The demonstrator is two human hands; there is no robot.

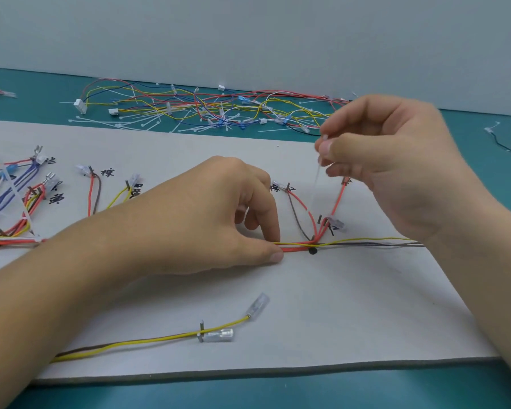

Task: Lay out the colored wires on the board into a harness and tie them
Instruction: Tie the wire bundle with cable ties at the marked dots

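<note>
The wire bundle [295, 245] lies flat on the board [337, 305] and runs past the black peg [312, 250]. Just left of the peg, the left grip [207, 219] pinches the bundle between thumb and forefinger. Above the peg, the right grip [396, 160] pinches a thin translucent cable tie [317, 175] that hangs toward the wires. The wires look light and limp, likely to splay if let go, so holding them close to the peg seems wise. The tie looks slick and bendy.
</note>
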